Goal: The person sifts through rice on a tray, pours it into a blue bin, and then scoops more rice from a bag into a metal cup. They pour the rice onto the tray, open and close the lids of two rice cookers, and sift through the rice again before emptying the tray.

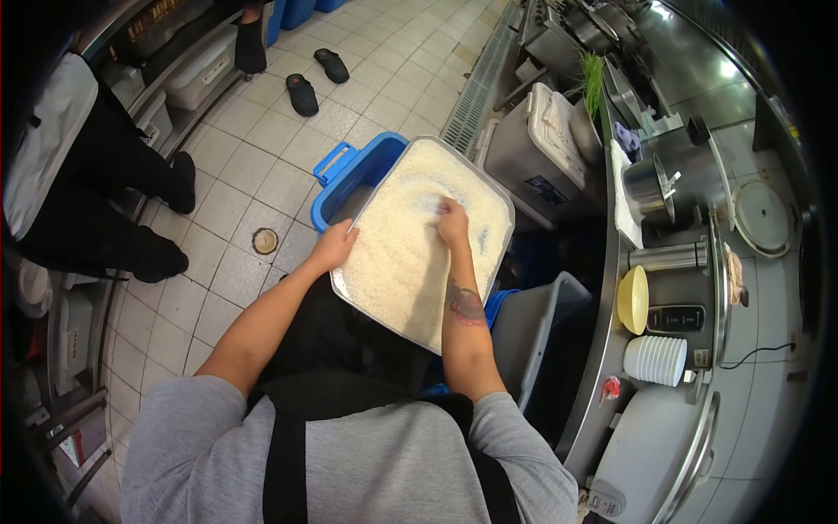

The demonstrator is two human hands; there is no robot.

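A large metal tray (342, 281) full of pale, crumb-like grains (397, 253) rests over a blue bin (325, 208) in front of my body. With my left hand (333, 245) I grip the tray's left edge, fingers wrapped over the rim. My right hand (452, 221) is in the grains near the upper middle of the tray, its fingers drawn together; what they hold, if anything, is too small to make out. Around that hand the layer looks thinner, with bluish metal showing through.
A person in black trousers (96, 192) stands at the left by shelves. Black slippers (302, 94) lie on the tiled floor. At the right, a steel counter (602, 349) bears a yellow bowl (633, 299), stacked white bowls (655, 360) and pots. Grey bins (532, 157) stand beside it.
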